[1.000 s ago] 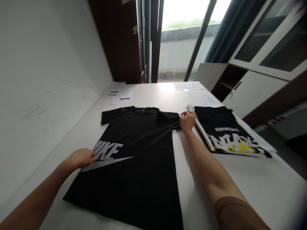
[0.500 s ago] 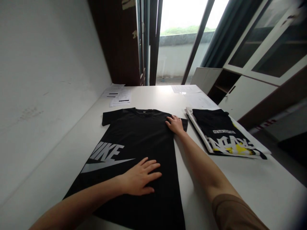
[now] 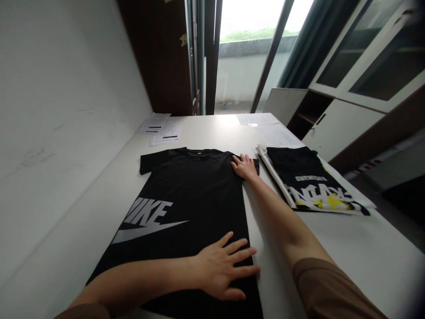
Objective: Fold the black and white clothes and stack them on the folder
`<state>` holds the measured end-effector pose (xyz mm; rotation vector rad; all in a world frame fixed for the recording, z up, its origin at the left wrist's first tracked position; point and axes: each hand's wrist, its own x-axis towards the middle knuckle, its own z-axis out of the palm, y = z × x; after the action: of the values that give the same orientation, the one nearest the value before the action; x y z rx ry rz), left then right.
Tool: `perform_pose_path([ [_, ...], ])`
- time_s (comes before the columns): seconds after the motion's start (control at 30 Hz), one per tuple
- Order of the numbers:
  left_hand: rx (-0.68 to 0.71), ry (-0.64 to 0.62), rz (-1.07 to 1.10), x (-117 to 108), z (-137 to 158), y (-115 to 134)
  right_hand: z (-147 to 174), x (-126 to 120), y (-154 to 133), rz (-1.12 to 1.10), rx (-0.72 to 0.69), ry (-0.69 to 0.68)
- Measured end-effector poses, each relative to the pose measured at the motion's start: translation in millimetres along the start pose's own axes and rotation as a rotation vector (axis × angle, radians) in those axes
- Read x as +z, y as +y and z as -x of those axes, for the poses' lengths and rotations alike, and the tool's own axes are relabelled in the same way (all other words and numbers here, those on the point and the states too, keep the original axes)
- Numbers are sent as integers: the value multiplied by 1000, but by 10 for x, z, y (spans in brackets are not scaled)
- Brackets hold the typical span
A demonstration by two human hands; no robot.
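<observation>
Black Nike T-shirt flat on the table; lower hem partly behind left forearm, then cut off by frame. Right hand, fingers spread, partly covers a sleeve. Print on papers illegible. Left hand, fingers splayed, has slid to shirt's right edge; right hand unmoved since half a second ago.

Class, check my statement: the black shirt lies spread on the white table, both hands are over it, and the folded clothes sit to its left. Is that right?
Not quite: the folded clothes sit to the right of the black shirt, as the head view shows. The rest holds: the shirt lies spread on the white table, left hand and right hand over it.
</observation>
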<state>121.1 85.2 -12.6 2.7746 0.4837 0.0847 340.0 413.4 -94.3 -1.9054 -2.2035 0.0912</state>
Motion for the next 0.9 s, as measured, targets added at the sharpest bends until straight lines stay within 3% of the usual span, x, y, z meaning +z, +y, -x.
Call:
perform_pose_path([
  [0.17,-86,21,14,12,-55,36,28,9,119,68,93,84],
  [0.43,59,15,32,-9,-49,18,29,0,357,31,158,57],
  [0.5,28,33,55,-42,-26,-73,29,9,344,25,157,62],
  [0.6,-164,105,24,-114,41,-426,45,12,308,11,146,75],
  [0.77,-550,222,-121,-290,199,-1477,76,-16,221,29,213,180],
  [0.9,-770,233,-155,-353,232,-2210,87,-83,181,58,241,229],
])
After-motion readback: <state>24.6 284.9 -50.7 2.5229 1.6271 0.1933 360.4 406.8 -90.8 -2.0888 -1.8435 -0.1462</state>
